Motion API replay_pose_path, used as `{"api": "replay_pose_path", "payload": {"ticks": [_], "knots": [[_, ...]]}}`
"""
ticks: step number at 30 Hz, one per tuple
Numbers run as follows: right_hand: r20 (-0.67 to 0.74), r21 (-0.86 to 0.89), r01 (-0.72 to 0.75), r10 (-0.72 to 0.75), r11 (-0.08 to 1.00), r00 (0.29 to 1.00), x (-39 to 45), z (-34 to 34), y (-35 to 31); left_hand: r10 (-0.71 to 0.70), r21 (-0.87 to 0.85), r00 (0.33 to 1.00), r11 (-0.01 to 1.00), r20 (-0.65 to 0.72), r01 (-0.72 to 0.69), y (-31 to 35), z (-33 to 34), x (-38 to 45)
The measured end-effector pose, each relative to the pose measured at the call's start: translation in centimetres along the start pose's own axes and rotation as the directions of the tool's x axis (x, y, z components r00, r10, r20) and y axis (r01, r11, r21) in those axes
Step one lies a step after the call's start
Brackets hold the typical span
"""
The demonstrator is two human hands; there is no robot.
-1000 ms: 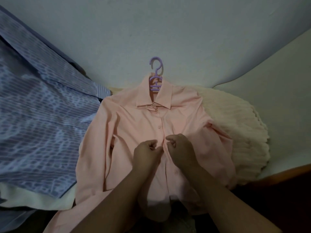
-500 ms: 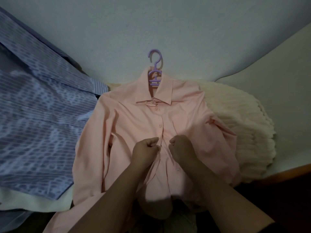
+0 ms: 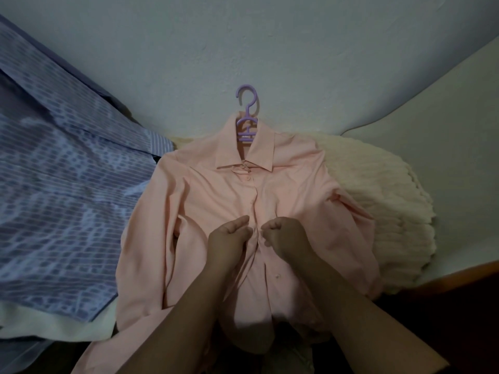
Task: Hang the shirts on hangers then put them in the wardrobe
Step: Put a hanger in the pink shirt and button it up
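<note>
A pink shirt (image 3: 216,190) lies face up on the bed with a purple hanger (image 3: 247,121) inside its collar, the hook pointing at the wall. The top buttons are fastened. My left hand (image 3: 229,236) and my right hand (image 3: 286,233) sit side by side at the shirt's middle, each pinching one edge of the button placket with curled fingers. The buttons below my hands are undone and the front hangs loose there.
A blue striped shirt (image 3: 62,201) is spread out on the left. A cream knitted blanket (image 3: 386,201) lies under and to the right of the pink shirt. The wall (image 3: 243,36) rises just behind the hanger. A wooden bed edge (image 3: 459,276) shows at the right.
My hands have stayed at the placket with small finger movements, and have drawn slightly apart. The view has shifted a little; the shirt has not moved.
</note>
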State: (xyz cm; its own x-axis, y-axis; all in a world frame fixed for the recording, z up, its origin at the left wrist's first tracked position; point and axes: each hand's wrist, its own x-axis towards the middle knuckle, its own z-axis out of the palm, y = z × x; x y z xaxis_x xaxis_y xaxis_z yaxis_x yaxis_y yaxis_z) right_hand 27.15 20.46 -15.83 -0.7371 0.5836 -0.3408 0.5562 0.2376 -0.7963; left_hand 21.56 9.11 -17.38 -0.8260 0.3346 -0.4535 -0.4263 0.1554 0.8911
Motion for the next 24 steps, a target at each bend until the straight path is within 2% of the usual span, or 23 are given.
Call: {"api": "replay_pose_path", "payload": {"ticks": [6, 11, 14, 16, 20, 22, 24], "knots": [[0.040, 0.130, -0.062, 0.057, 0.990, 0.998, 0.5, 0.0, -0.4, 0.105, 0.117, 0.994, 0.988, -0.004, -0.104, 0.3, 0.5, -0.5], [0.074, 0.238, -0.109, 0.094, 0.965, 0.993, 0.3, -0.3, -0.7, 0.075, 0.072, 0.997, 0.994, 0.037, -0.077, 0.3, 0.4, -0.5], [0.030, 0.206, -0.018, 0.012, 0.978, 0.999, 0.1, -0.1, -0.4, 0.045, 0.013, 0.999, 0.999, 0.030, -0.046, 0.2, 0.2, -0.4], [0.011, 0.111, 0.112, -0.114, 0.988, 0.993, -0.3, -0.1, 0.1, 0.039, -0.016, 0.998, 0.999, 0.041, -0.038, 0.3, 0.1, -0.4], [0.110, -0.139, 0.366, -0.352, 0.920, 0.929, -0.4, -0.7, 0.4, -0.001, -0.058, 0.995, 0.998, 0.100, 0.006, 0.6, 0.0, -0.2], [0.175, -0.217, 0.385, -0.352, 0.897, 0.919, -0.1, -1.0, 0.3, -0.013, -0.040, 0.993, 0.999, 0.119, 0.018, 0.6, -0.2, 0.0], [0.176, -0.152, 0.328, -0.301, 0.932, 0.937, 0.1, -1.1, 0.2, -0.013, -0.047, 0.991, 0.999, 0.133, 0.020, 0.6, -0.2, 0.2]]}}
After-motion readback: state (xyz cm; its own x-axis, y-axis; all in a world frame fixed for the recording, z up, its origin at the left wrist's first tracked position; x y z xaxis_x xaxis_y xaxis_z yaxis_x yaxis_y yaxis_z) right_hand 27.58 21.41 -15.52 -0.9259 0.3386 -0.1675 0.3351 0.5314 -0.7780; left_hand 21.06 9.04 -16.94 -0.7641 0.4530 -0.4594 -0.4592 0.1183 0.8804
